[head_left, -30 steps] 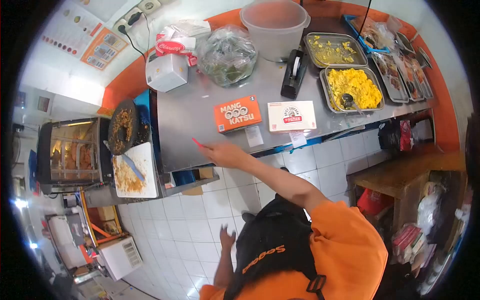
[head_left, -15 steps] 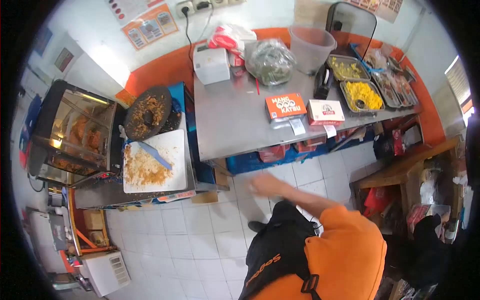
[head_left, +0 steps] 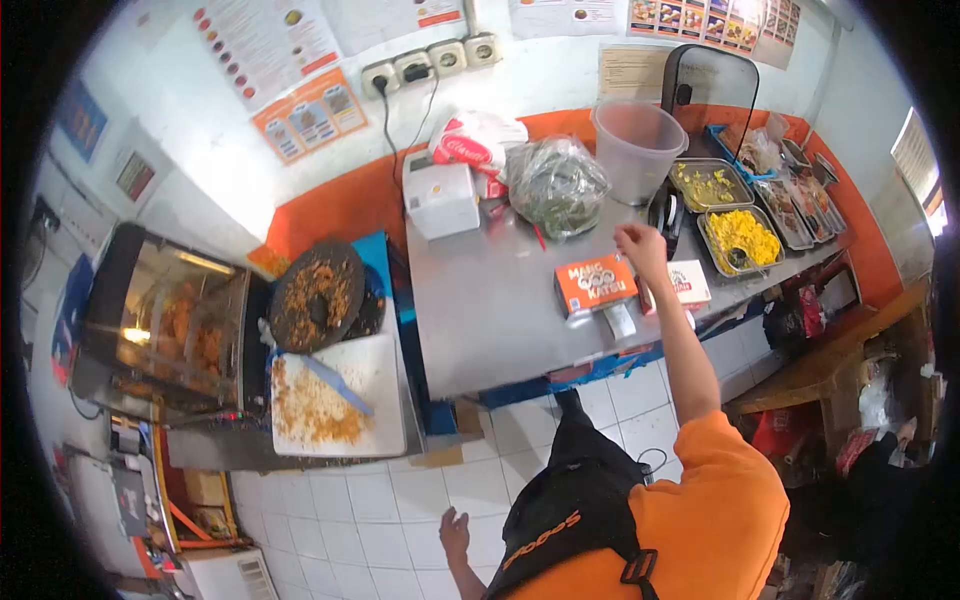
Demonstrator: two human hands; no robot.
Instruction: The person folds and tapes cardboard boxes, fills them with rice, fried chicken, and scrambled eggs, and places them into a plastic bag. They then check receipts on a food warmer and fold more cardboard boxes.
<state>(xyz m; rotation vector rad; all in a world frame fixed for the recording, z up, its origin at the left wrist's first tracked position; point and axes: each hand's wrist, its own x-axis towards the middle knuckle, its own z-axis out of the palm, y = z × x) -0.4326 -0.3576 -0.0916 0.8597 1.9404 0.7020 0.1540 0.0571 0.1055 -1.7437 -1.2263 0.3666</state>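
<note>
Right hand (head_left: 643, 248) over bench (head_left: 470, 325) beside tape dispenser (head_left: 674, 216), curled, can't tell if grip holds anything; orange box (head_left: 596, 284) on bench near it; left hand (head_left: 455, 533) hangs low, grip loose, unclenched

The person wears a bright orange top (head_left: 715, 505) with a loose short sleeve (head_left: 702, 440) ending above the elbow, the forearm bare below it. Over this sits a black apron (head_left: 560, 490), creased, bearing 1 line of orange lettering (head_left: 541, 541) upside down to the camera, too small to read with confidence. 1 black strap carries a black, squarish buckle (head_left: 638, 568) against the orange cloth
</note>
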